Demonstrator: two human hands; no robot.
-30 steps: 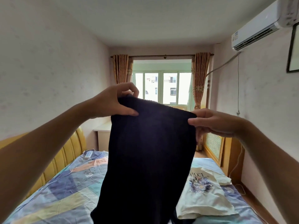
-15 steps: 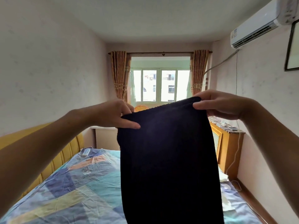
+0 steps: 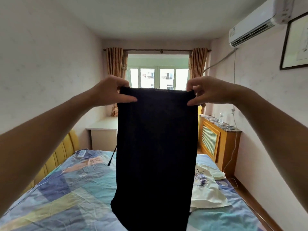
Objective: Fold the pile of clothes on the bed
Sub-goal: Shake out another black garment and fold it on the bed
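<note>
Step in hand: dark garment held up for alignment before folding.

Left hand and right hand each pinch a top corner of the garment; it hangs flat above the bed, top edge level (a drawstring dangles at its left side). Next move, as judged: lower it onto the bed without twisting, clear of the white shirt at right.

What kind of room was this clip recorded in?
A home bedroom, most likely: a bed with a patchwork sheet and yellow padded headboard, curtains at a window, and a wall air conditioner.
</note>
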